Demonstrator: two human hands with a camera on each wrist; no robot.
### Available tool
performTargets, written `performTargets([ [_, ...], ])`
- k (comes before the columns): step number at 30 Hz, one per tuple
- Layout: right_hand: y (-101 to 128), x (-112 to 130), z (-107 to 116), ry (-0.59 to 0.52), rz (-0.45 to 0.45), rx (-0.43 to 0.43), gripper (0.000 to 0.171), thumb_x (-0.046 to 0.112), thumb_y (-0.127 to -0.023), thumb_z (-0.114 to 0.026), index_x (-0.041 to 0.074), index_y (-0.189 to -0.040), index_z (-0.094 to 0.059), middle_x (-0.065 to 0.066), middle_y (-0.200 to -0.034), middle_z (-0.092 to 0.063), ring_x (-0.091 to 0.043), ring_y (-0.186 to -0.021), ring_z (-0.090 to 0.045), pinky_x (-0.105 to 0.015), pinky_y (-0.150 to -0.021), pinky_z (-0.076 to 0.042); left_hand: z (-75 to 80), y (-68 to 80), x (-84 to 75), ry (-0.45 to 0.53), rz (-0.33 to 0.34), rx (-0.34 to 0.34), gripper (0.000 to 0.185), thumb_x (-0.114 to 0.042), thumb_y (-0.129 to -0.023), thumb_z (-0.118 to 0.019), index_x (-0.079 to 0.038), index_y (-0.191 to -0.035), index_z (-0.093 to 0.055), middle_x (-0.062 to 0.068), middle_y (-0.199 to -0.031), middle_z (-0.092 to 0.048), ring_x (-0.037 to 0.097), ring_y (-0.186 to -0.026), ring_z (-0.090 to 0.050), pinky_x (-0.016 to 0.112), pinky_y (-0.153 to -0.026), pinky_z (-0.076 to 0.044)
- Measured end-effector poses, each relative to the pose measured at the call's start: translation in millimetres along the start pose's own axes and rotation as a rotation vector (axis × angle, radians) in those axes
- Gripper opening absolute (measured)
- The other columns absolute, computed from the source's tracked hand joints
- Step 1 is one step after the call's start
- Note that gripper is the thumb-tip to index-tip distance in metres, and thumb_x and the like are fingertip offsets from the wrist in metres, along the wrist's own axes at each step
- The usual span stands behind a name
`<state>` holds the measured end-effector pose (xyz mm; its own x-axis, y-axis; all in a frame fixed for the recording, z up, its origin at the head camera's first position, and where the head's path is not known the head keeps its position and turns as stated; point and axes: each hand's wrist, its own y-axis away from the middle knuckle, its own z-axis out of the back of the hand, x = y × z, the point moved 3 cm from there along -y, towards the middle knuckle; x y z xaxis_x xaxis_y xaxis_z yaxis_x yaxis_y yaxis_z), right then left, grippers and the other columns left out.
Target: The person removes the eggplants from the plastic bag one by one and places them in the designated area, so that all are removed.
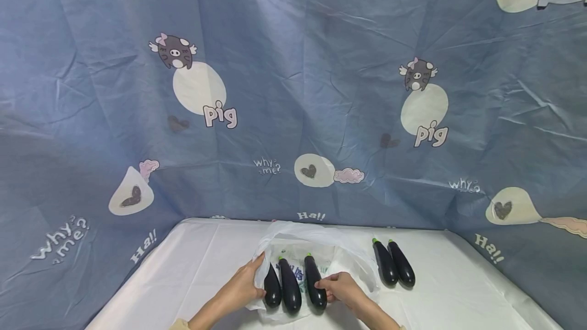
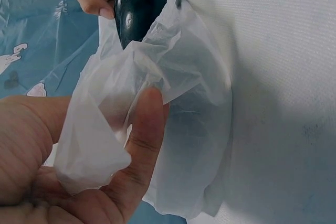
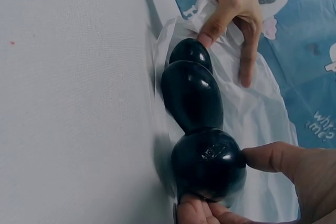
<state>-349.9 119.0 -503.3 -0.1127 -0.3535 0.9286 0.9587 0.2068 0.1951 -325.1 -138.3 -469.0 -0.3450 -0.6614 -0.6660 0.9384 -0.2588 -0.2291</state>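
At the bottom centre of the head view, the white table [image 1: 458, 289] carried the thin plastic bag [image 1: 293, 236]. My left hand [image 1: 245, 281] pinched its edge. My right hand [image 1: 341, 289] clamped the rightmost eggplant [image 1: 315, 284] of three on the bag.

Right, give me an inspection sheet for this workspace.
Surface: white table, covered by a cloth.
Job's things: three eggplants lying side by side on a white plastic bag.
Clutter: two more eggplants to the right, off the bag.
Hands: left hand grips the bag's edge; right hand holds the rightmost of the three.
Cables: nothing seen.
Surroundings: blue cartoon pig curtain behind.
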Motion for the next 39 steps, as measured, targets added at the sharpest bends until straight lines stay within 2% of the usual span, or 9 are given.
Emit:
performTargets([
  [4, 2.3, -0.8, 2.4, -0.004, 0.022, 0.008, 0.032, 0.021, -0.074, -0.067, -0.006, -0.091, -0.065, 0.001, -0.063, -0.063, -0.006, -0.056, -0.059, -0.025, -0.056, -0.053, 0.2, 0.1, -0.5, 0.001, 0.004, 0.003, 0.092, -0.002, -0.053, -0.072, 0.009, -0.136, -0.032, 0.03, -0.136, -0.035, 0.043, -0.124, -0.035, 0.053, -0.1, -0.03],
  [17, 15.7, -1.3, 12.6, 0.032, 0.0, 0.0, 0.033, 0.023, -0.073, -0.067, -0.004, -0.091, -0.064, 0.002, -0.065, -0.061, -0.007, -0.057, -0.057, -0.026, -0.058, -0.051, -0.3, 1.9, -2.6, -0.009, 0.013, -0.003, 0.092, -0.003, -0.053, -0.073, 0.008, -0.136, -0.033, 0.03, -0.136, -0.036, 0.044, -0.123, -0.036, 0.054, -0.099, -0.031],
  [24, 21.2, 0.7, 16.3, 0.055, 0.03, -0.014, 0.031, 0.022, -0.073, -0.067, -0.003, -0.089, -0.065, 0.001, -0.068, -0.061, -0.007, -0.059, -0.056, -0.027, -0.059, -0.051, 0.2, 1.4, -2.4, -0.007, 0.01, -0.009, 0.092, -0.002, -0.053, -0.072, 0.008, -0.136, -0.032, 0.03, -0.136, -0.035, 0.044, -0.124, -0.035, 0.054, -0.1, -0.029],
  [31, 24.2, -2.2, 19.6, 0.113, -0.023, -0.01, 0.028, 0.026, -0.073, -0.067, 0.002, -0.087, -0.066, 0.003, -0.069, -0.058, -0.01, -0.063, -0.053, -0.028, -0.06, -0.047, 0.4, 2.8, -4.2, -0.006, 0.008, -0.012, 0.092, -0.002, -0.053, -0.072, 0.008, -0.135, -0.033, 0.03, -0.136, -0.036, 0.045, -0.124, -0.035, 0.054, -0.1, -0.029],
  [39, 32.0, 0.6, 22.9, 0.121, -0.023, -0.003, 0.027, 0.024, -0.073, -0.065, 0.002, -0.088, -0.066, 0.003, -0.074, -0.059, -0.01, -0.066, -0.052, -0.026, -0.06, -0.047, -0.7, 2.2, -3.0, -0.01, 0.018, -0.003, 0.093, -0.003, -0.053, -0.072, 0.008, -0.136, -0.032, 0.029, -0.137, -0.035, 0.044, -0.124, -0.035, 0.054, -0.1, -0.029],
])
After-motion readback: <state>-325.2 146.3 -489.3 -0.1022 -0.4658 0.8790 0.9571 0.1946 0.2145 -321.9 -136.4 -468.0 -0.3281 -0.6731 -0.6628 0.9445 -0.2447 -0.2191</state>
